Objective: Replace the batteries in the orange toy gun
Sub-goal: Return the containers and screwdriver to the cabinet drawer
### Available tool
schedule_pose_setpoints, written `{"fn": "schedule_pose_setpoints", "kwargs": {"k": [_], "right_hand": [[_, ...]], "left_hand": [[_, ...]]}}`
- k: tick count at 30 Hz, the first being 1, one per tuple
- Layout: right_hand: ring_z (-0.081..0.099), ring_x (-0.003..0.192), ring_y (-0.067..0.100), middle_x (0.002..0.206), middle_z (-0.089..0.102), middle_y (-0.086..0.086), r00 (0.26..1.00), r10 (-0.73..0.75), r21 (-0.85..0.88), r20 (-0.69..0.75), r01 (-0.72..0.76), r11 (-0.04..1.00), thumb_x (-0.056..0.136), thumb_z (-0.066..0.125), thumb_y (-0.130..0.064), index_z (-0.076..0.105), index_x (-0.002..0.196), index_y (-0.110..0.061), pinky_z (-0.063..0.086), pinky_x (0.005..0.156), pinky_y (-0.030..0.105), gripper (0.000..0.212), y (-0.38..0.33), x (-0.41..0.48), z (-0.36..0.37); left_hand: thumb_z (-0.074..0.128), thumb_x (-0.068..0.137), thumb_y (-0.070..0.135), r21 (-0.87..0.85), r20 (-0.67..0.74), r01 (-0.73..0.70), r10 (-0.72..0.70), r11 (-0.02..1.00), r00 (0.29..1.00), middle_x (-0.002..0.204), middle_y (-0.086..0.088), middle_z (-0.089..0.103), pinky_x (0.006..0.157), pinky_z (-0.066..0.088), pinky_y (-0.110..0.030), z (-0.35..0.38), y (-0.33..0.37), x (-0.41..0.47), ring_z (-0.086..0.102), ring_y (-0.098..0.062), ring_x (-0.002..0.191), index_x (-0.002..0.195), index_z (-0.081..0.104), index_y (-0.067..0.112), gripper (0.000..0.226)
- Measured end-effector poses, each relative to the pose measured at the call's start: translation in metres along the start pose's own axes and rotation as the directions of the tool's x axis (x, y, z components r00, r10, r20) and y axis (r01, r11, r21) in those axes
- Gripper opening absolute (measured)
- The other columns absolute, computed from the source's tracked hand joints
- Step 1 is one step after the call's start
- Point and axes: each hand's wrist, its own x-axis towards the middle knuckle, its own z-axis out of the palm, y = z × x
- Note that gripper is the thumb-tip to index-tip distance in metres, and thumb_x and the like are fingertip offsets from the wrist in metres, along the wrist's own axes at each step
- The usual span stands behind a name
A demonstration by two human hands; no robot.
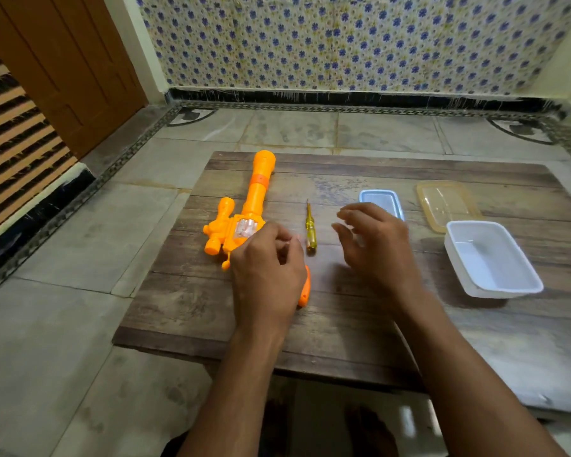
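The orange toy gun [256, 196] lies on a low wooden board [343, 324], barrel pointing away from me. My left hand [267, 275] covers the gun's rear, its fingers curled on the body; only the tip of the grip shows below the hand. A yellow-handled screwdriver [310, 230] lies just right of the gun. My right hand [376, 245] hovers to the right of the screwdriver with fingers spread, holding nothing. I see no batteries.
A small blue-rimmed clear container [381, 197] sits behind my right hand. A yellowish clear lid [442, 202] and an open white tub [491, 258] stand at the board's right. Tiled floor surrounds the board; a wooden door [70, 70] is at far left.
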Motion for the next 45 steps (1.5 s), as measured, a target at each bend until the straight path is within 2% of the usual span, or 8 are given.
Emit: {"fn": "schedule_pose_setpoints", "kwargs": {"k": [7, 14, 18, 27, 33, 40, 43, 45], "right_hand": [[0.069, 0.077, 0.018, 0.094, 0.074, 0.006, 0.955, 0.231, 0.022, -0.183, -0.231, 0.973, 0.087, 0.074, -0.007, 0.078, 0.093, -0.006, 0.059, 0.072, 0.037, 0.007, 0.027, 0.004, -0.066], [0.070, 0.098, 0.027, 0.101, 0.077, 0.012, 0.844, 0.536, -0.210, 0.028, -0.519, 0.829, 0.087, 0.073, -0.018, 0.079, 0.097, -0.006, 0.048, 0.087, 0.027, 0.018, 0.085, 0.035, -0.102], [0.066, 0.098, 0.037, 0.098, 0.073, 0.024, 0.703, 0.706, -0.359, 0.088, -0.639, 0.681, 0.082, 0.069, -0.010, 0.073, 0.096, 0.003, 0.058, 0.083, 0.043, 0.019, 0.139, 0.050, -0.112], [0.052, 0.082, 0.032, 0.097, 0.057, 0.018, 0.551, 0.813, -0.493, 0.187, -0.664, 0.563, 0.077, 0.076, -0.007, 0.049, 0.076, -0.008, 0.041, 0.067, 0.032, 0.026, 0.177, 0.067, -0.105], [0.054, 0.083, 0.035, 0.088, 0.055, 0.018, 0.571, 0.799, -0.457, 0.188, -0.669, 0.586, 0.082, 0.054, 0.002, 0.044, 0.070, -0.007, 0.042, 0.069, 0.033, 0.018, 0.180, 0.074, -0.104], [0.060, 0.074, 0.037, 0.082, 0.058, 0.019, 0.760, 0.650, -0.294, -0.031, -0.628, 0.720, 0.084, 0.048, 0.002, 0.058, 0.084, 0.006, 0.050, 0.063, 0.036, 0.011, 0.149, 0.090, -0.122], [0.070, 0.070, 0.029, 0.073, 0.070, 0.018, 0.766, 0.641, -0.165, -0.044, -0.639, 0.752, 0.081, 0.054, -0.001, 0.069, 0.077, 0.004, 0.062, 0.064, 0.041, 0.016, 0.121, 0.088, -0.133], [0.073, 0.072, 0.026, 0.070, 0.072, 0.015, 0.737, 0.676, -0.069, 0.011, -0.674, 0.736, 0.082, 0.058, 0.000, 0.070, 0.073, 0.000, 0.064, 0.069, 0.044, 0.015, 0.097, 0.075, -0.138]], "left_hand": [[0.072, 0.091, 0.014, -0.171, 0.304, -0.316, 0.355, 0.933, 0.884, 0.093, 0.000, 0.071, 0.076, 0.056, -0.031, 0.057, 0.032, -0.023, 0.066, -0.011, 0.083, 0.098, 0.072, 0.016, 0.007], [0.075, 0.090, 0.031, -0.092, 0.605, -0.384, 0.358, 0.919, 0.711, 0.137, 0.002, 0.066, 0.111, 0.046, -0.033, 0.104, 0.029, -0.035, 0.060, -0.016, 0.126, 0.131, 0.068, 0.022, 0.043], [0.074, 0.090, 0.042, -0.025, 0.636, -0.394, 0.318, 0.919, 0.703, 0.147, 0.002, 0.060, 0.116, 0.042, -0.036, 0.109, 0.026, -0.036, 0.052, -0.015, 0.136, 0.134, 0.067, 0.023, 0.048], [0.074, 0.090, 0.045, -0.026, 0.607, -0.400, 0.332, 0.916, 0.722, 0.146, 0.009, 0.059, 0.112, 0.046, -0.036, 0.109, 0.027, -0.034, 0.053, -0.010, 0.134, 0.127, 0.070, 0.025, 0.042], [0.071, 0.091, 0.046, -0.021, 0.613, -0.397, 0.325, 0.918, 0.720, 0.147, 0.012, 0.058, 0.113, 0.044, -0.032, 0.107, 0.029, -0.034, 0.050, -0.007, 0.135, 0.129, 0.069, 0.025, 0.043], [0.068, 0.096, 0.037, -0.036, 0.555, -0.362, 0.319, 0.932, 0.768, 0.130, 0.010, 0.067, 0.099, 0.053, -0.033, 0.105, 0.036, -0.035, 0.062, -0.008, 0.118, 0.130, 0.066, 0.025, 0.036], [0.071, 0.096, 0.024, -0.194, 0.437, -0.224, 0.289, 0.955, 0.852, 0.114, 0.009, 0.074, 0.091, 0.058, -0.032, 0.104, 0.047, -0.035, 0.069, -0.003, 0.104, 0.122, 0.071, 0.022, 0.025], [0.071, 0.096, 0.017, -0.421, 0.397, 0.025, 0.159, 0.907, 0.904, 0.110, 0.008, 0.077, 0.090, 0.061, -0.031, 0.102, 0.059, -0.036, 0.072, -0.003, 0.104, 0.118, 0.072, 0.022, 0.022]]}}
